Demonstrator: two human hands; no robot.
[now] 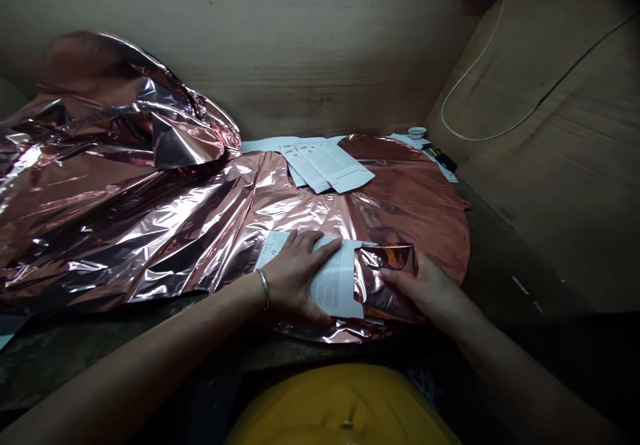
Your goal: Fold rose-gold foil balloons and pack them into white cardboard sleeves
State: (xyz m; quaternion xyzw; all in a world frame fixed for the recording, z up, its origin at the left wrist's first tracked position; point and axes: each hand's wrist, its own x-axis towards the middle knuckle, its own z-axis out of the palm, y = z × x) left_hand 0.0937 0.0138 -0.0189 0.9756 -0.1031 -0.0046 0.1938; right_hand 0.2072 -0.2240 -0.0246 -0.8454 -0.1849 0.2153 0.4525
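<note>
At the near table edge (150, 345), left hand (295, 278) lay open, flat on a paper card (334, 282); right hand (417, 285) touched folded foil (383, 278), grip unclear.

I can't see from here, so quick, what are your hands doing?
Left hand: open, pressing flat on the paper.
Right hand: on the folded foil, can't tell if gripping.

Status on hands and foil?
Left hand flat on white printed card. Right hand on folded rose-gold foil. Further printed cards lie beyond.
</note>
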